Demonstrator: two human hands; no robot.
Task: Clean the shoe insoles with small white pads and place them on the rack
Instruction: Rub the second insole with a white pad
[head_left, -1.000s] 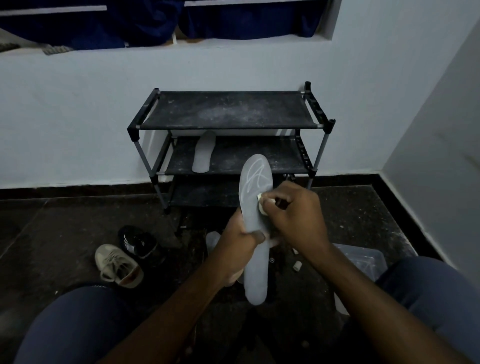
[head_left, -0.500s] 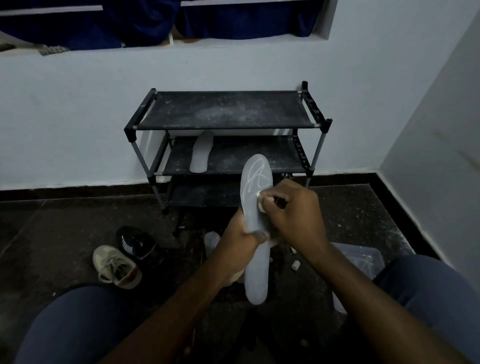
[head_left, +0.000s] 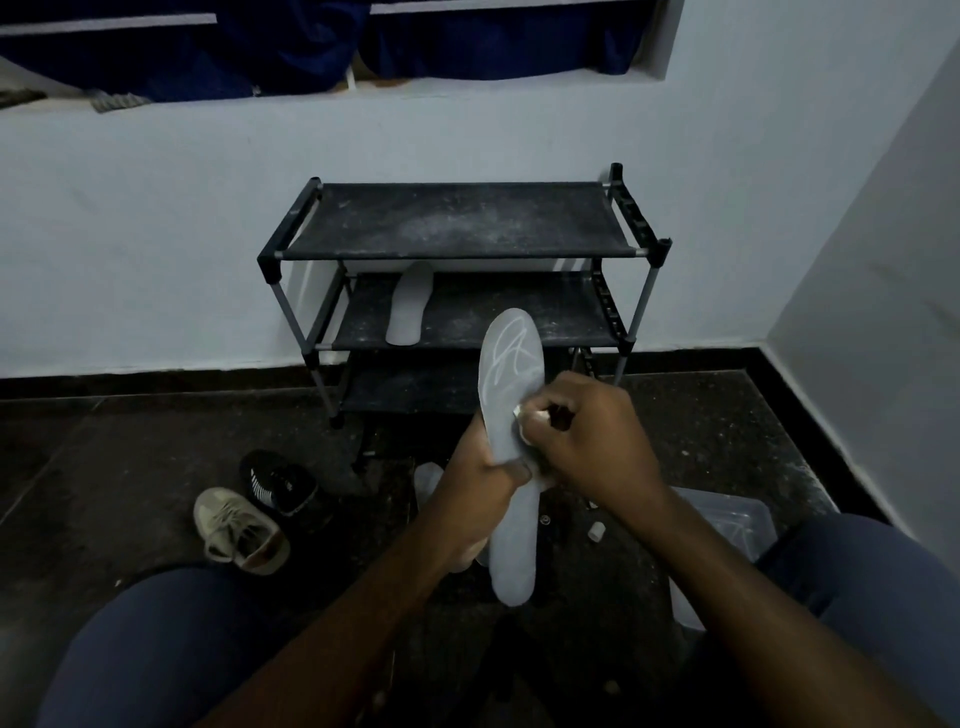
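My left hand grips the insole at its waist, upright, in front of the rack. My right hand pinches a white pad against its edge.

Risk: hard rubbing bends the unsupported toe, or the pad slips out.

Rack's middle shelf holds a second insole. Clear tub right of the rack: contents unreadable.
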